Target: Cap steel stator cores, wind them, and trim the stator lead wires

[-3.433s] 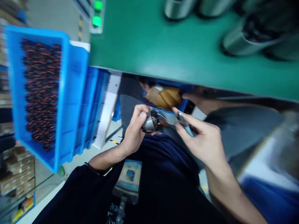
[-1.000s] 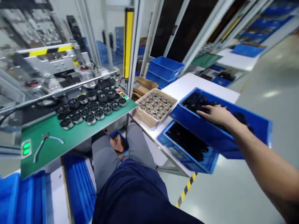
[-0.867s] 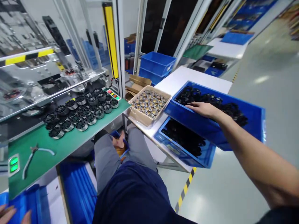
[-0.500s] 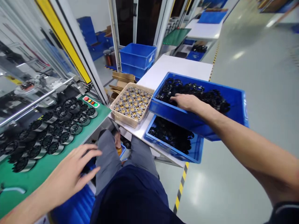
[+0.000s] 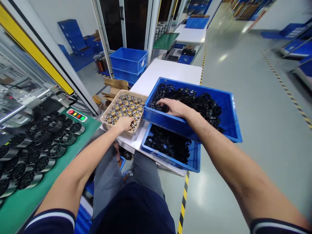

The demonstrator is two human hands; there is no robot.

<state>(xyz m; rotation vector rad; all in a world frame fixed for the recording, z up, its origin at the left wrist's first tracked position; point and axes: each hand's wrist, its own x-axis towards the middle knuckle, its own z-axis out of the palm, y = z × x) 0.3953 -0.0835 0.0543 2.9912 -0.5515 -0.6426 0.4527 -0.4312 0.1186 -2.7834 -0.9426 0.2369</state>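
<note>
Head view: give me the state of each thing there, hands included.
Left hand: in the carton, at metal rings; grip unclear
Right hand: in the upper bin, at black parts; grip unclear
Carton: open, holding rings
Upper bin: open, part-filled
Lower bin: open, part-filled, partly covered
Black-topped cylinders: standing close together
Dark doors: look shut

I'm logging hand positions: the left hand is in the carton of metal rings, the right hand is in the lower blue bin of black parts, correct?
No: the head view shows the right hand in the upper blue bin of black parts, not the lower bin. The rest stands.
</note>
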